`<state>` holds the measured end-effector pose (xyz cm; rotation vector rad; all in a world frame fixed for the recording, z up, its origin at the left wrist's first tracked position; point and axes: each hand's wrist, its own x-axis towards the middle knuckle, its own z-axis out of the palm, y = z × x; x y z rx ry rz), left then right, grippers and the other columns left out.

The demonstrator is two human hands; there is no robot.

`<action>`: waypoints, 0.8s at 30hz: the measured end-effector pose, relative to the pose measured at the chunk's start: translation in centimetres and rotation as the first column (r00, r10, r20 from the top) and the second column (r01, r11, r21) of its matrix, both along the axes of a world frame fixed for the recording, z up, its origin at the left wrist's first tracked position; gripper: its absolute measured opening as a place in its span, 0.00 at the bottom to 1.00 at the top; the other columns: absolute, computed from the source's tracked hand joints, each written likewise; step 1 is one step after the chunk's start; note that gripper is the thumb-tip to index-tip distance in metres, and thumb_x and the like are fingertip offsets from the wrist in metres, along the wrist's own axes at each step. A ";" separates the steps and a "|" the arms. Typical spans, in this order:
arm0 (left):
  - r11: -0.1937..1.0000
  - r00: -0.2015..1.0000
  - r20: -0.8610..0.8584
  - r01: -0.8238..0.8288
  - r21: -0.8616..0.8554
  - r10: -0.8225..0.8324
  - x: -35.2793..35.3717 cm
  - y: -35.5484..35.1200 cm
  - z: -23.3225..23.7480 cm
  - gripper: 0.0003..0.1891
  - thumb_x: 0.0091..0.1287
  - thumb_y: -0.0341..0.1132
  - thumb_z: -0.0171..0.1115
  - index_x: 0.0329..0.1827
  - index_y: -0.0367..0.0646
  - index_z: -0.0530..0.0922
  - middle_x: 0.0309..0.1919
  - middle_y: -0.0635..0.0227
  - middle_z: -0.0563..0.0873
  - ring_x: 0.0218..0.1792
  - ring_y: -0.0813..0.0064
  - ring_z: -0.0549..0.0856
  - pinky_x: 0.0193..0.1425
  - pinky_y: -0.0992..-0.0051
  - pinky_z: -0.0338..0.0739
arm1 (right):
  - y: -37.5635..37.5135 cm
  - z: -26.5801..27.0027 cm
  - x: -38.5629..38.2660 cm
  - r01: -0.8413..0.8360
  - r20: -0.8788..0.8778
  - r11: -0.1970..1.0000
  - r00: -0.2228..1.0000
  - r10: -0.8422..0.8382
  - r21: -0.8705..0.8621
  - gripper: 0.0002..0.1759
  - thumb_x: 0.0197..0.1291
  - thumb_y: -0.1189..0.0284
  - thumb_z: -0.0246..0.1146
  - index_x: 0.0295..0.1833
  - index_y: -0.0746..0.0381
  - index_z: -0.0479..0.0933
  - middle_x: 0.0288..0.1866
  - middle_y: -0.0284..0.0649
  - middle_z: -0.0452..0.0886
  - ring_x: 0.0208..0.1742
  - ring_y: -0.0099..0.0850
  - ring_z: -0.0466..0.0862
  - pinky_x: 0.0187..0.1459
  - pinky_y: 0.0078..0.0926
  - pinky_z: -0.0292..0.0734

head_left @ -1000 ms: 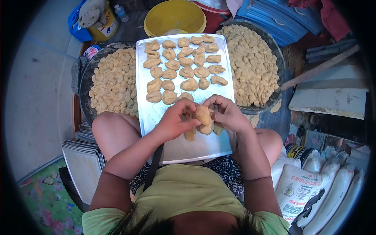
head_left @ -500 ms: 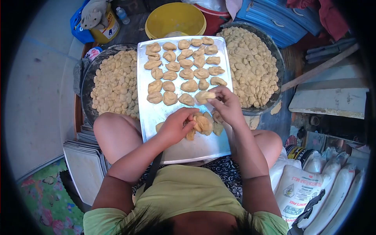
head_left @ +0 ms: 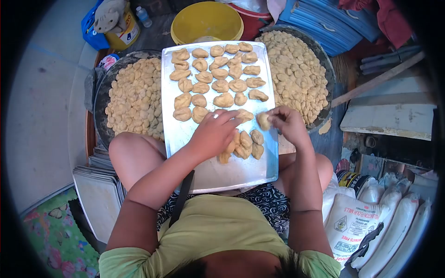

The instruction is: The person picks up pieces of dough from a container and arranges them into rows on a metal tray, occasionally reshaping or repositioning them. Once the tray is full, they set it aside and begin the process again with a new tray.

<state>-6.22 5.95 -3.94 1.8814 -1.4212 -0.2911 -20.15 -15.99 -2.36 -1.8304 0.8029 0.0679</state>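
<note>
Right hand [head_left: 289,124] is closed on a small dough ball [head_left: 263,121], pinched at the fingertips over the tray [head_left: 232,173] edge at 3 o'clock. Left hand [head_left: 214,133] lies palm down with fingers loosely spread, tips touching a shaped piece [head_left: 244,115] near tray centre, gripping nothing visible.

Dough looks soft, light and probably tacky. It dents easily, so take it by the sides with a light pinch.

Loose heap [head_left: 245,147] sits just beside both hands. Finished rows [head_left: 218,74] fill the tray's 12 o'clock half. Left basin [head_left: 134,97] at 9 o'clock and right basin [head_left: 296,69] at 2 o'clock are both full. Yellow bucket [head_left: 206,18] at 12. Rows and heap leave little bare metal near the hands.
</note>
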 end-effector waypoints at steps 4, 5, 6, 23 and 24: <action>0.996 0.957 0.290 0.005 0.091 -0.032 0.9 -2.6 -1.5 0.15 0.61 0.32 0.62 0.51 0.45 0.82 0.46 0.66 0.83 0.52 0.64 0.79 0.60 0.62 0.69 | 0.8 -1.1 1.5 -0.141 0.220 0.847 0.932 0.289 -0.513 0.12 0.53 0.81 0.66 0.46 0.67 0.81 0.45 0.45 0.80 0.45 0.41 0.82 0.49 0.31 0.77; 0.986 0.941 0.336 -0.020 0.167 -0.037 1.1 -2.9 -1.8 0.15 0.60 0.32 0.63 0.51 0.46 0.82 0.46 0.67 0.83 0.52 0.65 0.79 0.60 0.62 0.69 | 1.0 -1.4 1.6 -0.140 0.222 0.845 0.931 0.290 -0.516 0.12 0.53 0.81 0.66 0.46 0.67 0.81 0.45 0.45 0.80 0.45 0.41 0.82 0.49 0.31 0.77; 0.986 0.941 0.337 -0.021 0.165 -0.037 1.3 -3.1 -1.7 0.15 0.60 0.32 0.63 0.51 0.46 0.82 0.46 0.67 0.83 0.52 0.65 0.79 0.60 0.62 0.69 | 1.2 -1.6 1.7 -0.147 0.228 0.849 0.927 0.297 -0.508 0.13 0.52 0.81 0.66 0.46 0.66 0.81 0.45 0.44 0.79 0.45 0.42 0.82 0.49 0.32 0.77; 0.968 0.951 0.286 0.047 0.248 -0.119 1.2 -7.4 -2.2 0.14 0.60 0.39 0.66 0.46 0.45 0.81 0.42 0.67 0.82 0.49 0.64 0.77 0.55 0.62 0.69 | 0.4 -2.8 1.0 0.110 0.435 0.922 0.856 -0.278 0.372 0.09 0.64 0.82 0.59 0.50 0.66 0.73 0.45 0.38 0.82 0.45 0.22 0.80 0.49 0.20 0.75; 0.968 0.951 0.285 0.047 0.248 -0.119 1.1 -7.3 -2.0 0.14 0.60 0.39 0.66 0.46 0.45 0.81 0.42 0.67 0.82 0.49 0.64 0.77 0.55 0.62 0.69 | 0.3 -2.7 0.9 0.106 0.438 0.930 0.860 -0.263 0.351 0.10 0.63 0.82 0.58 0.50 0.65 0.72 0.45 0.37 0.81 0.46 0.22 0.80 0.50 0.20 0.75</action>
